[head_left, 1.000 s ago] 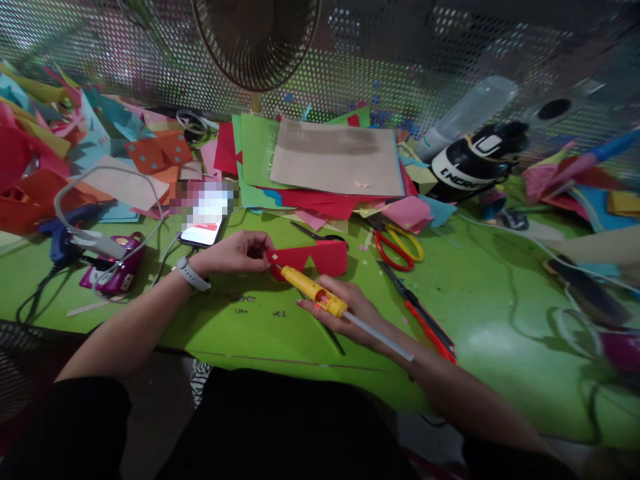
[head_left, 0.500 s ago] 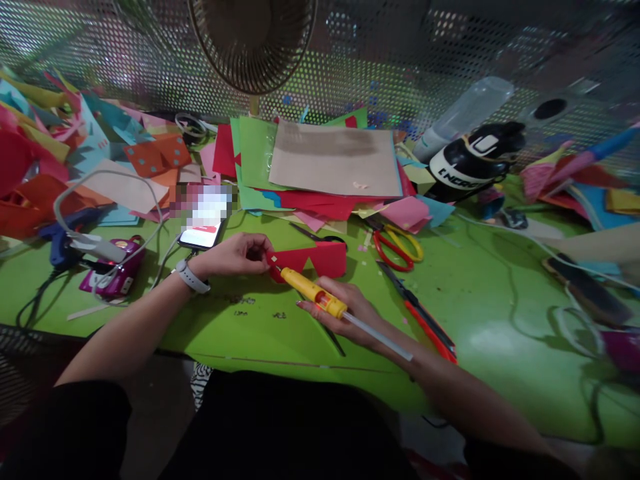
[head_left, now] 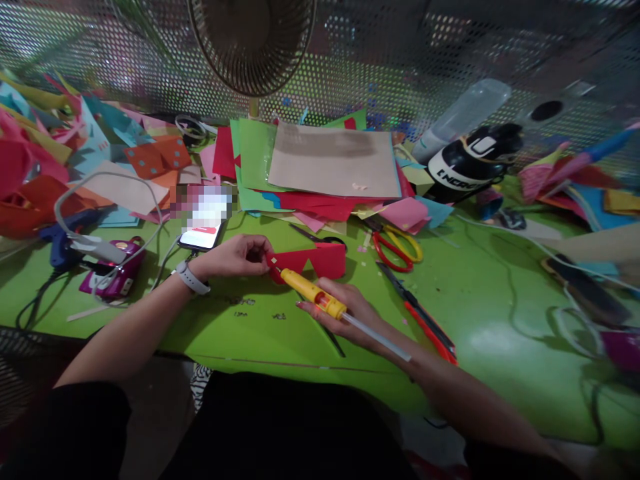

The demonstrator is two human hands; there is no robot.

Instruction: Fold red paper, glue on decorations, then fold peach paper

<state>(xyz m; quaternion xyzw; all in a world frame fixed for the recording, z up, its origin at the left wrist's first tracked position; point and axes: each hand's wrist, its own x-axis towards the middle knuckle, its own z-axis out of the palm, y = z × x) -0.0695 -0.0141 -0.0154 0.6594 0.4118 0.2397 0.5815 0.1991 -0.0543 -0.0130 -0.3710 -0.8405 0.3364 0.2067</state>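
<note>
My left hand [head_left: 245,255] pinches the left end of a red paper piece [head_left: 327,260] that has a notch cut in its lower edge. A small pale square [head_left: 273,261] lies on the paper by my left fingertips. My right hand [head_left: 345,307] is closed round a yellow glue gun [head_left: 310,291], with a clear glue stick [head_left: 377,338] coming out of its back end. The gun's tip points at the paper beside the pale square; whether it touches cannot be made out. Dark scissors [head_left: 317,237] lie behind the paper.
A phone [head_left: 203,223], a purple power block [head_left: 115,273] and a blue glue gun [head_left: 65,243] lie left. Red-yellow scissors [head_left: 395,247] and a red cutter [head_left: 425,327] lie right. Behind are stacked papers [head_left: 333,160], a black bottle [head_left: 470,163] and a fan [head_left: 253,40].
</note>
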